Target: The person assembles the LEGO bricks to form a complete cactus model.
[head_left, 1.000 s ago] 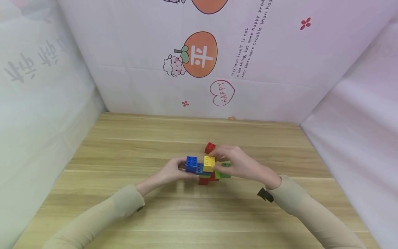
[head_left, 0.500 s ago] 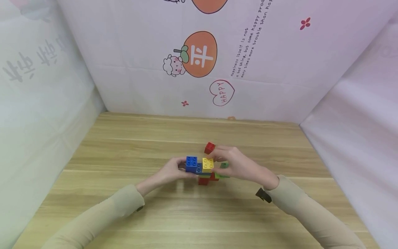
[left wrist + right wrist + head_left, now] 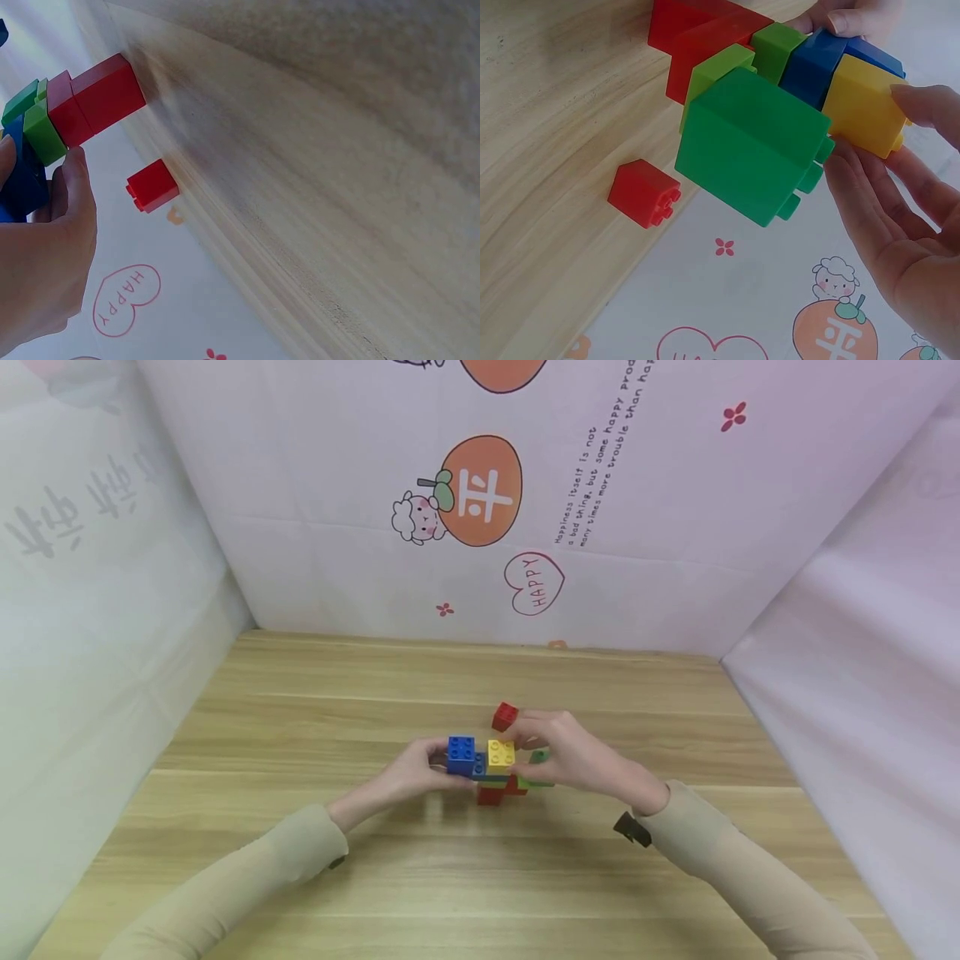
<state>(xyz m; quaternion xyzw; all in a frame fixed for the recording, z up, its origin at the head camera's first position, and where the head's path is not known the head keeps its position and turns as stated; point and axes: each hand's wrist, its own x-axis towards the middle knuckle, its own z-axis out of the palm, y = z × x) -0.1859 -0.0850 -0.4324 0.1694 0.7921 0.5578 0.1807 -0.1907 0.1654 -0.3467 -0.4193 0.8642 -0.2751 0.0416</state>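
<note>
A built stack of toy building bricks stands mid-table, red bricks [image 3: 705,30] at its foot, a light green brick [image 3: 43,133] above them and a dark green brick [image 3: 750,146] to one side. Near its top a blue brick [image 3: 461,755] rises at the left of another blue brick [image 3: 810,67]. My left hand [image 3: 412,770] grips the blue part from the left, thumb and fingers on opposite sides. From the right, my right hand [image 3: 573,756] pinches a yellow brick [image 3: 501,757], which sits against the lower blue brick, beside the taller one.
A loose red brick [image 3: 506,717] lies on the wooden table [image 3: 360,685] behind the stack, close to the right fingers. A printed white cloth [image 3: 330,527] rises beyond the table's far edge and along both sides.
My right hand has shifted slightly left with the yellow brick, narrowing the space to the taller blue brick. Over the last half second hardly anything has moved, and the left hand keeps its place.
</note>
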